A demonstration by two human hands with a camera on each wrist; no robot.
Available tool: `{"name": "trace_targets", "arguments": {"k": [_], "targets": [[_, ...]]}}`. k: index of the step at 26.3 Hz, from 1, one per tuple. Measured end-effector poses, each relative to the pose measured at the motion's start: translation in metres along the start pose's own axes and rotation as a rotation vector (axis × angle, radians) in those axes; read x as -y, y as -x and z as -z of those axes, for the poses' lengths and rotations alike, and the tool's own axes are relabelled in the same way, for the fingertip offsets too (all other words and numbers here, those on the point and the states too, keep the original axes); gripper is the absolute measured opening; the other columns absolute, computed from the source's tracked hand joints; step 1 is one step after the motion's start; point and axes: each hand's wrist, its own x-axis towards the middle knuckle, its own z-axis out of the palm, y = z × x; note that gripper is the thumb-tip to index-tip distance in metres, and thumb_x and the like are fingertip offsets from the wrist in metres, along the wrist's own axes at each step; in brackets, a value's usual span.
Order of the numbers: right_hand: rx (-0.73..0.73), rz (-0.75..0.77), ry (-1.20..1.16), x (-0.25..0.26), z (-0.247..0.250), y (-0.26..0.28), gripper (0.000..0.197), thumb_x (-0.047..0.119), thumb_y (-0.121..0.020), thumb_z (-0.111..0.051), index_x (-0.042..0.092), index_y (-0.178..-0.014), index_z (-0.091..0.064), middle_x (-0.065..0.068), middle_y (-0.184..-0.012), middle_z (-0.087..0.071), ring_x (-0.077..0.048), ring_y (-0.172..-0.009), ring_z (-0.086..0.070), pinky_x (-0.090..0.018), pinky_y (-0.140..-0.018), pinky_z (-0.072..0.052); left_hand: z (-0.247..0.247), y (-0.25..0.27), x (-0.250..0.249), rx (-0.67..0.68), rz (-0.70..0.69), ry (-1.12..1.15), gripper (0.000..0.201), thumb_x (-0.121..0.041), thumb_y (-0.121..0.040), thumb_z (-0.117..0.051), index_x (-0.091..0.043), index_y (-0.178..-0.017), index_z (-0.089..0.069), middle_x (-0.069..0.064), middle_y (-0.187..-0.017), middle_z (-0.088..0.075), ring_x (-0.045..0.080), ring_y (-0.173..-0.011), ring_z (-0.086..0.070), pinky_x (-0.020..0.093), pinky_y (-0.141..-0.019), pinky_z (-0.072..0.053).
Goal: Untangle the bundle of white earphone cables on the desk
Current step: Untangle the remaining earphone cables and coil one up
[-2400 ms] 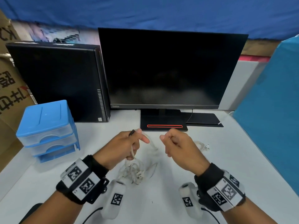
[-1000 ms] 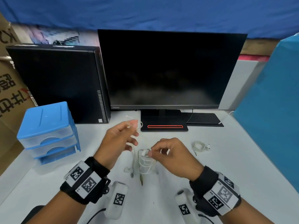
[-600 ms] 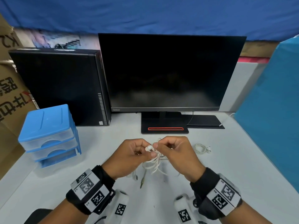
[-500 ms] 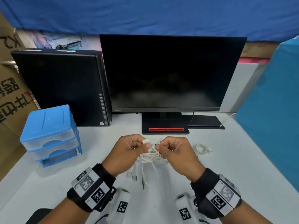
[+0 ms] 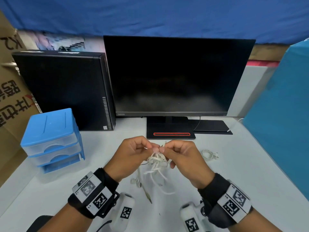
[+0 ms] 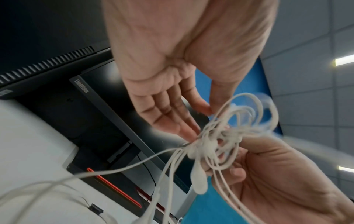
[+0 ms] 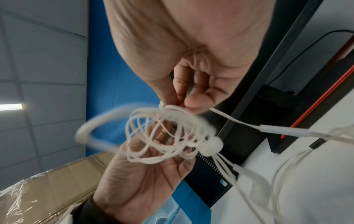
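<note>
Held just above the white desk (image 5: 250, 181), the tangled bundle of thin white earphone cables (image 5: 157, 160) looks light, limp and snag-prone, best taken strand by strand, as left hand (image 5: 132, 156) and right hand (image 5: 182, 158) both pinch its top loops.

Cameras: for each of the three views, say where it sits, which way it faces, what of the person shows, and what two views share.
Head: on the head, looking forward and down at the desk; left hand and right hand pinch the earphone cables before the monitor.
Left wrist: looks along the left palm, up at the bundle.
Right wrist: looks along the right palm, up at the coils.
Shared: both wrist views show both hands, cables and monitor.
</note>
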Motion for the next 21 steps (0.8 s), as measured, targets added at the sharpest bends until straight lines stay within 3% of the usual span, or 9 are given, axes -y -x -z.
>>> {"name": "trace_targets", "arguments": {"k": [3, 6, 9, 11, 15, 18, 21], "targets": [[-0.059, 0.008, -0.039, -0.002, 0.000, -0.001, 0.011, 0.009, -0.088, -0.071, 0.003, -0.081, -0.075, -0.011, -0.071, -0.065, -0.015, -0.060, -0.052, -0.024, -0.053, -0.043, 0.001, 0.005, 0.001, 0.148, -0.003, -0.130, 0.023, -0.021, -0.069, -0.088, -0.025, -0.086, -0.074, 0.004, -0.099, -0.075, 0.021, -0.085, -0.069, 0.037, -0.078, -0.056], [-0.044, -0.010, -0.108, -0.001, 0.000, -0.001, 0.011, 0.007, -0.090, -0.067, 0.001, -0.081, -0.071, -0.010, -0.069, -0.067, -0.015, -0.061, -0.059, -0.025, -0.054, -0.047, -0.001, 0.007, 0.002, 0.132, -0.011, -0.307, 0.039, -0.024, -0.064, -0.090, -0.038, -0.094, -0.069, -0.012, -0.100, -0.071, 0.012, -0.091, -0.066, 0.032, -0.081, -0.051], [-0.015, -0.020, -0.166, 0.002, -0.001, 0.001, 0.013, 0.009, -0.094, -0.063, 0.004, -0.082, -0.066, -0.008, -0.069, -0.067, -0.015, -0.063, -0.061, -0.025, -0.055, -0.048, -0.004, 0.009, 0.003, 0.148, -0.053, -0.376, 0.045, -0.033, -0.064, -0.086, -0.043, -0.102, -0.063, -0.020, -0.106, -0.067, 0.006, -0.093, -0.063, 0.033, -0.086, -0.052], [-0.017, -0.006, -0.147, 0.003, 0.000, 0.000, 0.015, 0.011, -0.094, -0.063, 0.004, -0.081, -0.065, -0.007, -0.070, -0.068, -0.015, -0.064, -0.061, -0.025, -0.056, -0.048, -0.004, 0.010, 0.003, 0.156, -0.086, -0.409, 0.040, -0.038, -0.067, -0.080, -0.042, -0.102, -0.062, -0.021, -0.105, -0.065, 0.006, -0.091, -0.062, 0.033, -0.083, -0.051], [-0.041, 0.023, 0.026, 0.001, 0.002, -0.002, 0.015, 0.011, -0.093, -0.064, -0.003, -0.086, -0.066, -0.005, -0.069, -0.068, -0.010, -0.063, -0.060, -0.024, -0.055, -0.047, -0.002, 0.011, 0.002, 0.114, -0.152, -0.355, 0.027, -0.046, -0.070, -0.076, -0.025, -0.082, -0.062, -0.006, -0.094, -0.069, 0.013, -0.085, -0.062, 0.032, -0.075, -0.048], [-0.106, -0.010, 0.090, -0.003, 0.006, -0.006, 0.019, 0.012, -0.095, -0.063, -0.003, -0.084, -0.061, -0.008, -0.065, -0.067, -0.009, -0.057, -0.060, -0.026, -0.053, -0.047, 0.003, 0.008, -0.001, 0.090, -0.167, -0.265, 0.024, -0.029, -0.076, -0.079, -0.018, -0.071, -0.058, 0.003, -0.086, -0.072, 0.018, -0.078, -0.065, 0.041, -0.074, -0.051], [-0.101, -0.029, -0.016, 0.002, 0.013, -0.006, 0.018, 0.010, -0.093, -0.065, -0.005, -0.084, -0.059, -0.013, -0.069, -0.067, -0.016, -0.058, -0.060, -0.026, -0.052, -0.047, 0.006, 0.007, -0.006, 0.057, -0.157, -0.214, 0.013, -0.009, -0.081, -0.077, -0.015, -0.082, -0.066, 0.004, -0.088, -0.073, 0.018, -0.073, -0.065, 0.045, -0.077, -0.055]]}}
